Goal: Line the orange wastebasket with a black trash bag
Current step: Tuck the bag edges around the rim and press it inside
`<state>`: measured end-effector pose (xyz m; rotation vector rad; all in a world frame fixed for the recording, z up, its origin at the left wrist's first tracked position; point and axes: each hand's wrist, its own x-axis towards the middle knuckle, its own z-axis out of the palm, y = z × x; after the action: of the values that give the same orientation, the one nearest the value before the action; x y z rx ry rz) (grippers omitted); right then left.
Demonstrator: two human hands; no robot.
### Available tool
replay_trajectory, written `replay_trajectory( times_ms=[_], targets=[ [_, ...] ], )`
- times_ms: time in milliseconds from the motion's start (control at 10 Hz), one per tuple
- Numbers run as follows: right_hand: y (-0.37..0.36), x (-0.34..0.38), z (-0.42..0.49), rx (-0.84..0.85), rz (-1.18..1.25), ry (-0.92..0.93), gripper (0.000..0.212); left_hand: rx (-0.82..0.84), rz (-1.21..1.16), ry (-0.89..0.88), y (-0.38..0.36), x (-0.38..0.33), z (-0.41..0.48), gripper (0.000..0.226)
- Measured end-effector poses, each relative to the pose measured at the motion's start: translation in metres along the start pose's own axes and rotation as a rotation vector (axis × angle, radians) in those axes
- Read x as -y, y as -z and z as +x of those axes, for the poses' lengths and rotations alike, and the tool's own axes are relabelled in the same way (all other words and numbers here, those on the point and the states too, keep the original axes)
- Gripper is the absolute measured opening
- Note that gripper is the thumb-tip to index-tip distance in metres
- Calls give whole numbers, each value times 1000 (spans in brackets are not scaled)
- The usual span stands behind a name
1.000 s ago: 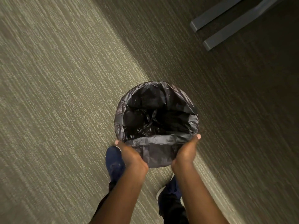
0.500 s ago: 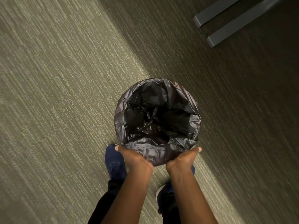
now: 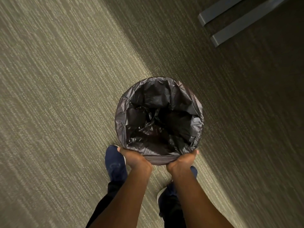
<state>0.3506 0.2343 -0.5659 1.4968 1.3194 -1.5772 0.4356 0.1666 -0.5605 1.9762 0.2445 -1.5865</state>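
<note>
A black trash bag (image 3: 158, 99) lines a round wastebasket seen from straight above; its edge is folded over the whole rim, so no orange shows. The bag's bottom lies crumpled inside. My left hand (image 3: 134, 157) grips the near-left side of the bag-covered rim, thumb on top. My right hand (image 3: 183, 161) grips the near-right side the same way. Between the hands the folded bag edge (image 3: 160, 159) is bunched into ridges over the basket's near wall.
Striped grey-green carpet (image 3: 65, 96) covers the floor, lit on the left and shadowed on the right. Two grey metal bars (image 3: 230, 12) lie at the top right. My blue shoes (image 3: 115, 163) stand just behind the basket.
Both hands have slid down and closer together along the near rim, pulling the bag's folded edge lower over the basket's near side. The basket sits slightly farther from my feet in view.
</note>
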Motion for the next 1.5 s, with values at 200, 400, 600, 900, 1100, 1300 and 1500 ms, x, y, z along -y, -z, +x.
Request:
replay_trajectory(
  times_ms=[200,400,600,900,1100,1300,1500],
  targets=[
    [1,30,5,46,-54,18,76,130,25,60,6,-14,-6,72],
    [-15,82,-23,-168,-637,732,73,-78,1060,-168,3,-73,3,99],
    [-52,59,-23,3,-1010,942,75,-11,434,-173,-30,-74,-19,98],
    [-48,97,-1,-31,-930,546,97,-34,640,-277,-18,-86,6,98],
    [-89,93,-24,200,-1250,1345,72,145,861,-838,-40,-90,-8,76],
    [-120,106,-11,103,-1468,1134,76,93,1093,-877,-51,-96,-1,63],
    [-157,94,-31,510,-1688,1690,58,364,1431,-1401,-94,-124,-9,67]
  ],
)
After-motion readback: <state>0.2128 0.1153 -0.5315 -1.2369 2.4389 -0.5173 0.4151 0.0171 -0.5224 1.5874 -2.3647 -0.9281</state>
